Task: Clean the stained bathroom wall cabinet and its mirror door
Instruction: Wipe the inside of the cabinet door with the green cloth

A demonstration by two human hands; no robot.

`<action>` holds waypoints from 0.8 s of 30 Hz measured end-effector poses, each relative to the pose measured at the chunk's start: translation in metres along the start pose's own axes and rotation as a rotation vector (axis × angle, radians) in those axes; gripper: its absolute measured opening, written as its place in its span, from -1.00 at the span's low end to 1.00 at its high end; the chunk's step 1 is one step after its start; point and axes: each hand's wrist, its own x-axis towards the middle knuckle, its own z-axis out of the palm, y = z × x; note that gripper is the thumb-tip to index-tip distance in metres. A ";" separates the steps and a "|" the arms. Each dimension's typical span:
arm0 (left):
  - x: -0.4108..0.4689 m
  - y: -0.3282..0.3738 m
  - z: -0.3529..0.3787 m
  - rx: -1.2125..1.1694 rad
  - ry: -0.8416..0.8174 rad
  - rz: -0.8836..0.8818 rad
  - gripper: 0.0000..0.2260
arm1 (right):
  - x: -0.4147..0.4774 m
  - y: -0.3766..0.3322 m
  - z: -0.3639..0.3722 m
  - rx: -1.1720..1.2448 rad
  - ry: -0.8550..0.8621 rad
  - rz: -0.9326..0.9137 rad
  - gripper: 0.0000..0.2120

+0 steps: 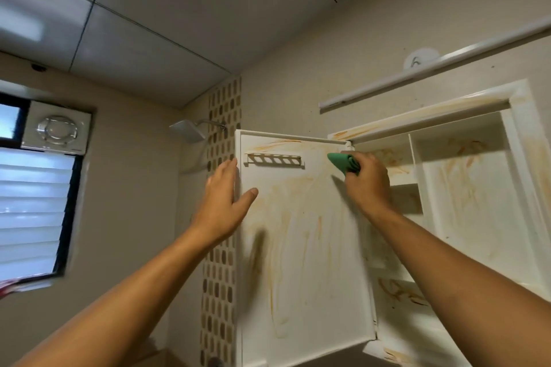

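Observation:
The white wall cabinet (465, 176) hangs open, its shelves and back streaked with orange-brown stains. Its door (301, 247) is swung out toward me, showing a white inner face smeared with the same stains and a small slotted rack (274, 159) near the top. The mirror side is hidden. My left hand (225, 202) holds the door's free left edge, fingers behind it and thumb on the inner face. My right hand (368, 185) grips a folded green cloth (343, 162) and presses it against the door's upper right corner, near the hinge.
A white rail (432, 71) runs along the wall above the cabinet, with a round hook plate (422, 58) behind it. A shower head (187, 129) juts out left of the door beside a mosaic tile strip (222, 116). A louvred window (32, 208) and an exhaust fan (56, 128) are at far left.

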 end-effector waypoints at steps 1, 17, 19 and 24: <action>-0.001 0.001 -0.003 -0.124 -0.061 -0.014 -0.45 | 0.004 0.001 0.006 -0.059 -0.010 -0.040 -0.51; 0.006 -0.033 -0.015 -0.671 -0.299 -0.212 -0.57 | -0.073 -0.086 0.127 -0.062 -0.014 -0.256 -0.50; 0.007 -0.035 -0.015 -0.661 -0.287 -0.200 -0.55 | -0.075 -0.095 0.128 -0.084 -0.056 -0.382 -0.52; 0.006 -0.031 -0.015 -0.609 -0.326 -0.147 -0.43 | -0.044 -0.019 0.084 -0.312 -0.133 -0.542 -0.52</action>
